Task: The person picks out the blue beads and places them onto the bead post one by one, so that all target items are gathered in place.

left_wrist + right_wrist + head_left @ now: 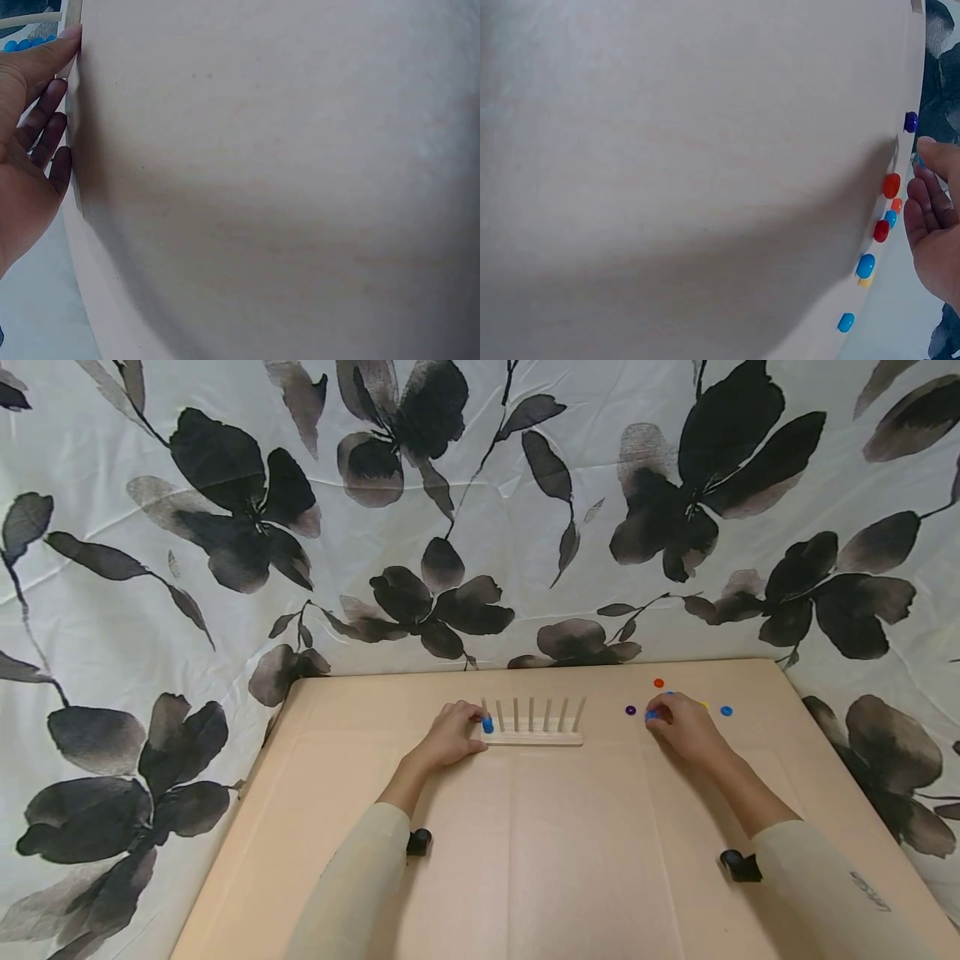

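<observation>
My left hand [453, 732] grips the left end of a wooden peg rack [534, 739], thumb at the front edge of the base. Several thin upright pegs stand in a row along it. Blue beads [487, 725] are stacked on the leftmost peg, beside my left fingers; the left wrist view shows the same blue beads [28, 43] past the thumb. To the right of the rack, my right hand [686, 727] pinches a blue bead [651, 716] between thumb and fingertips, low over the table. In the right wrist view, the fingers mostly hide this bead [921, 160].
Loose beads lie around my right hand: a purple bead [631, 710], an orange-red bead [658, 682], a blue bead [726, 711], and red ones [882, 231] in the right wrist view. The light wooden table [570, 843] ends at a floral cloth [525, 527] behind.
</observation>
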Tool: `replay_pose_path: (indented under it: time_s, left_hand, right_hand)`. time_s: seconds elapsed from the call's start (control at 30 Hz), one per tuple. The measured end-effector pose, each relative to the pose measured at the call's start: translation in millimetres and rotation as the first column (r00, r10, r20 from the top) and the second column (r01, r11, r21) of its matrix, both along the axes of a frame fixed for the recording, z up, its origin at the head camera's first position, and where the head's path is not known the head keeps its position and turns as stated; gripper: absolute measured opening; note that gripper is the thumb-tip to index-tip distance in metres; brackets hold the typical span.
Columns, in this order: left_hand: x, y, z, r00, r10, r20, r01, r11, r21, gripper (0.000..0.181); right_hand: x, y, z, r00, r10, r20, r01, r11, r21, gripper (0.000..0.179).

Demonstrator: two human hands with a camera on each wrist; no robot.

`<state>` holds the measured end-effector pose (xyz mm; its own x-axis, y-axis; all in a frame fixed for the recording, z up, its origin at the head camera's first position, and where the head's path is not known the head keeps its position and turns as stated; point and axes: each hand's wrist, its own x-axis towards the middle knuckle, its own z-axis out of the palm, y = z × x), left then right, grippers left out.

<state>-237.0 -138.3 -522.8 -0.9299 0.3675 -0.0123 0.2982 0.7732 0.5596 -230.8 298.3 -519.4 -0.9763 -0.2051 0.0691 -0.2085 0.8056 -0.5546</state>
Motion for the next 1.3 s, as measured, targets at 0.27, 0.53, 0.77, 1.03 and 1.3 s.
replay_pose_path:
  time_s: [0.27,0.53,0.77,1.03,1.3]
  left_hand:
    - [-0.1,0.0,-0.3,1.0,0.001,-0.003,-0.001,1.0,0.0,0.051]
    - [0.3,0.1,0.8,1.0,-0.002,-0.009,0.002,1.0,-0.007,0.051]
    - [0.9,0.2,1.3,1.0,0.003,0.0,-0.003,1.0,-0.001,0.049]
    - [0.1,-0.5,0.8,1.0,0.003,-0.001,-0.003,1.0,-0.004,0.05]
    - [0.1,-0.3,0.5,1.0,-0.005,-0.005,0.005,1.0,-0.008,0.05]
  right_hand:
    - [-0.6,-2,7.4,0.999,-0.005,-0.044,0.003,0.999,-0.032,0.02]
    - [2.5,-14,30.0,0.997,0.011,-0.077,-0.016,0.997,-0.072,0.021]
    - [1.8,-24,54.0,0.991,0.048,-0.124,-0.058,0.995,-0.076,0.02]
    - [0.6,-46,73.5,0.978,0.073,-0.196,-0.094,0.991,-0.098,0.02]
    - [2.0,-72,86.4,0.968,0.116,-0.223,-0.143,0.984,-0.108,0.02]
